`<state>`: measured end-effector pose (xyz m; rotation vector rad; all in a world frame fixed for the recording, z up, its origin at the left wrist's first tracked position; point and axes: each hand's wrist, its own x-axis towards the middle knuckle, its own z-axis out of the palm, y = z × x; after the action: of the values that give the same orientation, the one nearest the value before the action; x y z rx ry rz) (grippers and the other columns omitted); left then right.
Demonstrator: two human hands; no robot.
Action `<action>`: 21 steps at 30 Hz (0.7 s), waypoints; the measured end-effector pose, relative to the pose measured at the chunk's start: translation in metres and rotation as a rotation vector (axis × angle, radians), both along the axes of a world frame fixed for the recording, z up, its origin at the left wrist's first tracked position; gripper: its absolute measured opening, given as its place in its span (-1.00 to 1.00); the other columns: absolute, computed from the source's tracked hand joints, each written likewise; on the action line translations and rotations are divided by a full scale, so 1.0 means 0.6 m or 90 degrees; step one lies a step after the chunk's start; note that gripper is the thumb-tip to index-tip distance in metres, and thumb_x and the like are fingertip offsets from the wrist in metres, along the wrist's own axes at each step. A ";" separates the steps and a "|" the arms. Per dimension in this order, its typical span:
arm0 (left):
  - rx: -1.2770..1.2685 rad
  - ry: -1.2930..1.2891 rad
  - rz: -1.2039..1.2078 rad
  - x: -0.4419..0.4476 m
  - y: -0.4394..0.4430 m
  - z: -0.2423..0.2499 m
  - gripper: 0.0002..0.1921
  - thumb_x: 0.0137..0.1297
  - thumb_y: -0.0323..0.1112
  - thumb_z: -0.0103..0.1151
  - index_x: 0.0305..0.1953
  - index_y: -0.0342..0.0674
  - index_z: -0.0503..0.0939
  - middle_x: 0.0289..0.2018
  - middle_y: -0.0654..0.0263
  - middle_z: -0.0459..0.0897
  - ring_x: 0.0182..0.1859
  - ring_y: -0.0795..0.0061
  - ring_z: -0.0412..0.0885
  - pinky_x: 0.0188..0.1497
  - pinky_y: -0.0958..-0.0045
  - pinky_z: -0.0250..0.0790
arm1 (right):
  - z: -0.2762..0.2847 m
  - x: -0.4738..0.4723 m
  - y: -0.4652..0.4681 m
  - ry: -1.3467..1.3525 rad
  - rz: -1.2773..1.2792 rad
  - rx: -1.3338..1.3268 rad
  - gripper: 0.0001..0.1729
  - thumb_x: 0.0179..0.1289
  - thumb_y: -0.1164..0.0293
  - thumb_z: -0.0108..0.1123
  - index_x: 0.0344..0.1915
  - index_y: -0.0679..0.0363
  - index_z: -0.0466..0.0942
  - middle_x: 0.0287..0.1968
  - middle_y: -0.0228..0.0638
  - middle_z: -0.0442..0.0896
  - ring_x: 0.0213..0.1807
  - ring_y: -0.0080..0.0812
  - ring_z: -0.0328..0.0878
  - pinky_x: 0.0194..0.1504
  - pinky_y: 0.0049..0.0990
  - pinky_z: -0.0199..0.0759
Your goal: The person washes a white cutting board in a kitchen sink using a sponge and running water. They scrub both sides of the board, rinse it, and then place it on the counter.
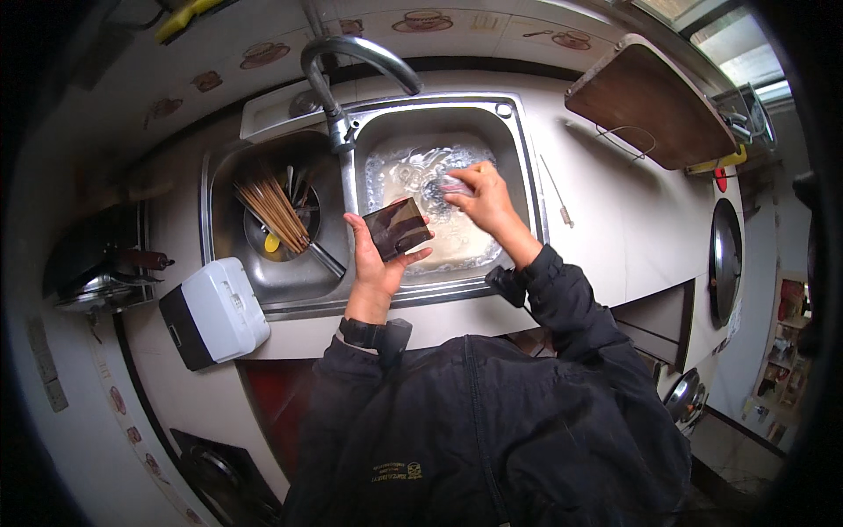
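My left hand (382, 263) holds a dark, translucent brown box-shaped piece (398, 228) over the near left part of the right sink basin. Above the soapy water (454, 230), my right hand (484, 197) pinches a scrubbing pad (454, 187) that looks pinkish and silvery; its exact kind is unclear. The two hands are apart, the right one farther from my body. In the left basin (263, 148) a bundle of wooden chopsticks (273, 211) leans over a round metal vessel (250, 227) with spoons and a yellow utensil end (272, 243).
A chrome faucet (359, 46) arches over the sink. A white and black box (220, 313) stands at the near left rim. Right of the sink lies a thin brush (558, 197); farther right a brown cutting board (649, 99) and a metal lid (725, 253) stand.
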<state>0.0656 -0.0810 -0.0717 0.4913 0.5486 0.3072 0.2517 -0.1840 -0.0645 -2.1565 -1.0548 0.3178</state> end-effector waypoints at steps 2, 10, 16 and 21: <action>-0.004 0.008 0.017 0.012 -0.015 -0.001 0.01 0.10 0.63 -0.37 0.21 -0.23 0.38 0.05 0.03 0.55 0.05 0.04 0.55 0.07 -0.05 0.42 | 0.026 -0.040 0.000 0.045 0.063 0.187 -0.37 -0.16 0.45 0.47 0.03 0.19 0.53 -0.31 -0.14 0.53 -0.21 -0.10 0.53 -0.11 -0.29 0.41; -0.005 -0.076 0.091 0.039 -0.051 0.000 -0.10 0.21 0.54 -0.39 0.19 -0.19 0.35 0.13 0.17 0.46 0.17 0.26 0.45 0.27 0.21 0.25 | 0.071 -0.124 -0.001 0.071 0.185 0.327 -0.74 -0.07 0.57 0.34 -0.28 0.26 0.59 -0.14 -0.13 0.52 -0.10 -0.08 0.51 -0.09 -0.29 0.43; 0.081 -0.051 0.102 0.032 -0.081 0.029 -0.15 0.30 0.45 -0.37 0.25 -0.23 0.33 0.12 0.27 0.49 0.16 0.36 0.45 0.25 0.31 0.26 | 0.063 -0.079 -0.025 -0.103 0.198 0.219 -0.74 -0.06 0.64 0.25 -0.27 0.25 0.57 -0.20 -0.15 0.50 -0.15 -0.08 0.48 -0.13 -0.27 0.41; 0.209 -0.036 -0.013 0.027 -0.085 0.045 -0.17 0.34 0.40 -0.37 0.32 -0.22 0.26 0.18 0.24 0.45 0.20 0.37 0.42 0.26 0.34 0.25 | 0.065 -0.102 -0.054 -0.105 0.087 0.069 -0.74 0.00 0.63 0.19 -0.23 0.28 0.51 -0.25 -0.10 0.43 -0.18 -0.01 0.45 -0.14 -0.21 0.39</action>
<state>0.0819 -0.1319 -0.0448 0.8032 0.4396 0.3928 0.1904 -0.2161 -0.0257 -2.0462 -1.2865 0.1430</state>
